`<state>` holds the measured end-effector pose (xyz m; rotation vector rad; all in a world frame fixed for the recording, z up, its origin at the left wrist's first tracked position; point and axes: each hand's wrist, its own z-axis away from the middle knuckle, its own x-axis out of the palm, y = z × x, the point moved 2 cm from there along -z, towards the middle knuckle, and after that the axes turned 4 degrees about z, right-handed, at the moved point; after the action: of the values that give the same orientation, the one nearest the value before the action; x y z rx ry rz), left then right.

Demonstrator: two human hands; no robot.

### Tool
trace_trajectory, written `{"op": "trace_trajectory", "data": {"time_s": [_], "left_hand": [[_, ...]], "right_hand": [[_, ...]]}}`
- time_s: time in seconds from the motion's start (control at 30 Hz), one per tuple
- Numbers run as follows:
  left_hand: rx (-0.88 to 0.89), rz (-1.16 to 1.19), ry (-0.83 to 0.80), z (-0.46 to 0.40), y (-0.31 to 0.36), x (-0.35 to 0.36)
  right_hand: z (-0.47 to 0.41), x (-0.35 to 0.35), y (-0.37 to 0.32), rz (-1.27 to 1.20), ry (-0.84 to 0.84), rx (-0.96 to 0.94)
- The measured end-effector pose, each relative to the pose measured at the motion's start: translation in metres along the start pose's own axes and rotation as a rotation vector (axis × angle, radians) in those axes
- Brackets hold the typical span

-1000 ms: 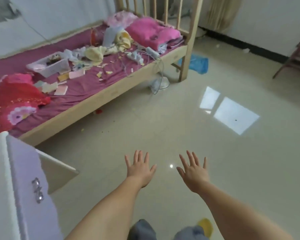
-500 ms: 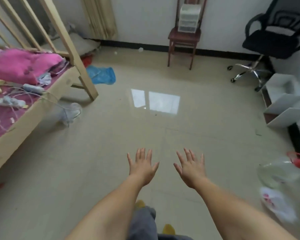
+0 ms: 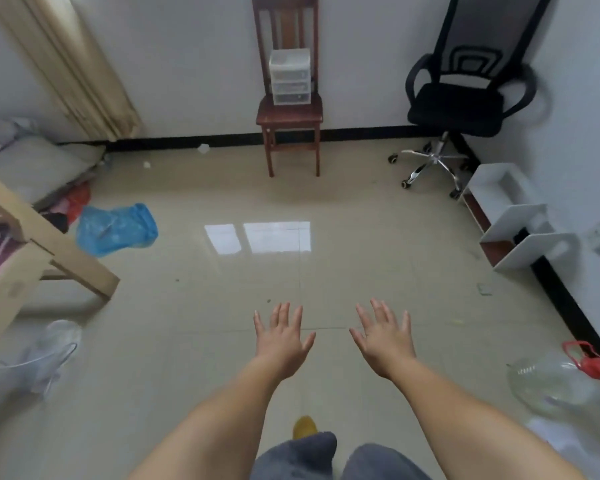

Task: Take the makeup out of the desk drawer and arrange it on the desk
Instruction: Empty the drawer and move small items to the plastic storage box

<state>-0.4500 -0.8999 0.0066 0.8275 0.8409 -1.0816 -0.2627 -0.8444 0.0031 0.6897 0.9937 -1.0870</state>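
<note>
We see a glossy tiled floor (image 3: 326, 271) filling the frame, a black office chair (image 3: 465, 98) at upper right, and a wooden chair (image 3: 290, 116) at top centre bearing a small clear drawer unit (image 3: 289, 76). At lower centre, our left hand (image 3: 283, 341) and right hand (image 3: 385, 341) hover apart, fingers spread, holding nothing. No desk drawer or makeup shows.

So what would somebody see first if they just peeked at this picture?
Probably the two bare hands, left hand and right hand, held out open over the shiny floor, holding nothing. Next, the wooden chair against the far wall with a small clear drawer box on its seat, and the bright blue plastic bag on the floor at the left by the bed frame.
</note>
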Motion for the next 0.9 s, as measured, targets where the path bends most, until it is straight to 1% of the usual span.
{"op": "trace_trajectory", "data": {"time_s": [0.2,0.33,0.5,0.6,0.8,0.9], "left_hand": [[0.046,-0.023,-0.018,-0.116,-0.007,-0.064],[0.050,-0.010,-0.013,-0.214,-0.011,-0.100],[0.025,0.021,-0.001,-0.344,-0.011,-0.163],[0.007,0.054,0.038,-0.412,-0.008,-0.208],[-0.069,0.086,0.031,-0.529,-0.031,-0.269],[-0.073,0.069,0.040,-0.601,-0.048,-0.297]], "right_hand": [[-0.109,-0.054,0.004,-0.025,-0.025,0.036],[-0.204,-0.091,0.012,-0.050,-0.024,0.030],[-0.341,-0.154,0.034,-0.014,-0.012,-0.014],[-0.420,-0.201,0.044,0.032,0.009,-0.044],[-0.552,-0.260,0.038,0.044,-0.027,-0.101],[-0.626,-0.285,0.032,0.043,-0.036,-0.107]]}}
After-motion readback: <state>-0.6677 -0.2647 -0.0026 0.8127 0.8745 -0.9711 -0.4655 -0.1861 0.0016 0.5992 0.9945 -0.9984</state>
